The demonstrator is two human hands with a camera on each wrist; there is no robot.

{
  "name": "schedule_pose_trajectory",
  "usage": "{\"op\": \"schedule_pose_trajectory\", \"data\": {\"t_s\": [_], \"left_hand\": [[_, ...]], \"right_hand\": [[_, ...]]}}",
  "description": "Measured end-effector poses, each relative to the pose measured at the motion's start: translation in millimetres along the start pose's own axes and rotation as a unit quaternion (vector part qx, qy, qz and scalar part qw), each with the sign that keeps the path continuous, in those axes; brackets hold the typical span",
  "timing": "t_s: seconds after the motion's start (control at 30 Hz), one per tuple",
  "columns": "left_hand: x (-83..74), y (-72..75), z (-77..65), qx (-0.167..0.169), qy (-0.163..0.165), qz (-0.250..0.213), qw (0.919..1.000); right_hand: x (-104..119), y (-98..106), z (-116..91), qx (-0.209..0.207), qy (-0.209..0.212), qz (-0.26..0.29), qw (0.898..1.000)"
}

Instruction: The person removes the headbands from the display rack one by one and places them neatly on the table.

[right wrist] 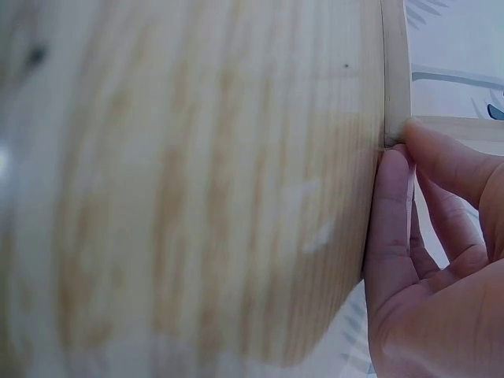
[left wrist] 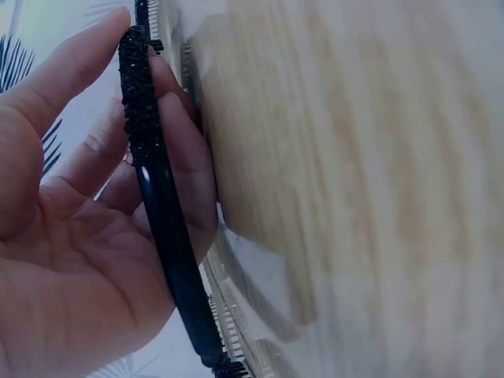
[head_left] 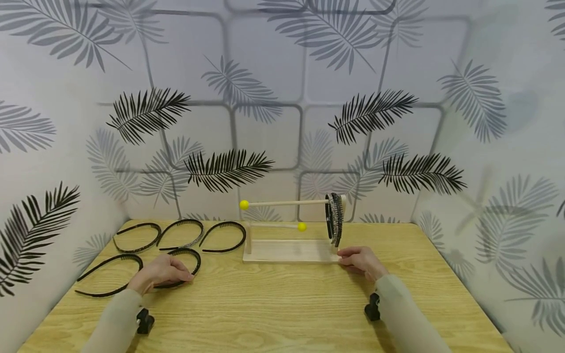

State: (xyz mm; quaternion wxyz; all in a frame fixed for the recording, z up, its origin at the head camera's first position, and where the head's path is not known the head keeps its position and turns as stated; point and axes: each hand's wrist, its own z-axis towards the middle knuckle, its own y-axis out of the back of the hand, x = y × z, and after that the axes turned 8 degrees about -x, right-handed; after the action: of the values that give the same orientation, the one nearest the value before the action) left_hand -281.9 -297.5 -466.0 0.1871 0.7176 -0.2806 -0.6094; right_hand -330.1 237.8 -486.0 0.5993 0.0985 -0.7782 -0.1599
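My left hand [head_left: 160, 272] is at the front of a group of black headbands on the left of the table. It pinches one headband [left wrist: 167, 216] between thumb and fingers; in the left wrist view this one has a glittery, beaded stretch and a smooth end. A wooden headband rack [head_left: 287, 252] stands at the centre back, with two bars tipped by yellow balls. Several headbands [head_left: 335, 218] hang at the right end of its upper bar. At the base's right front corner, my right hand [head_left: 363, 261] pinches the wood between thumb and forefinger.
Behind the held headband lie three more, a left headband [head_left: 152, 227], a middle headband [head_left: 200, 228] and a right headband [head_left: 244, 233]. Another headband [head_left: 140, 264] lies left of my left hand. A leaf-patterned backdrop [head_left: 273, 137] rises behind the wooden table [head_left: 265, 309].
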Motion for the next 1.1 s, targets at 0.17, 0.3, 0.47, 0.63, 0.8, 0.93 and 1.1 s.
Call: {"op": "schedule_pose_trajectory", "data": {"t_s": [0.17, 0.3, 0.47, 0.63, 0.8, 0.93, 1.1], "left_hand": [[-2.2, -3.4, -0.2, -0.007, 0.020, -0.001, 0.9998], [-2.2, -5.1, 0.5, -0.013, 0.036, -0.010, 0.9992], [0.4, -5.5, 2.3, -0.012, 0.036, -0.008, 0.9993], [4.6, -2.4, 5.4, 0.002, 0.015, -0.011, 0.9998], [8.2, 3.1, 7.5, 0.023, -0.020, -0.020, 0.9993], [9.8, 7.1, 9.6, 0.043, -0.039, -0.038, 0.9976], [5.1, 9.3, 10.5, 0.060, -0.057, -0.063, 0.9946]], "right_hand": [[0.0, -1.0, 0.4, 0.001, 0.005, 0.001, 1.000], [1.0, -1.4, 0.7, 0.001, 0.008, 0.000, 1.000], [2.5, -1.5, 0.8, 0.002, 0.009, -0.001, 1.000], [2.3, -1.5, 0.9, 0.001, 0.008, 0.000, 1.000], [2.3, -0.9, 0.7, 0.000, 0.006, 0.006, 1.000], [1.3, -1.1, 0.6, -0.003, 0.006, 0.006, 1.000], [-1.2, -1.8, 0.6, -0.004, 0.012, 0.001, 1.000]]}}
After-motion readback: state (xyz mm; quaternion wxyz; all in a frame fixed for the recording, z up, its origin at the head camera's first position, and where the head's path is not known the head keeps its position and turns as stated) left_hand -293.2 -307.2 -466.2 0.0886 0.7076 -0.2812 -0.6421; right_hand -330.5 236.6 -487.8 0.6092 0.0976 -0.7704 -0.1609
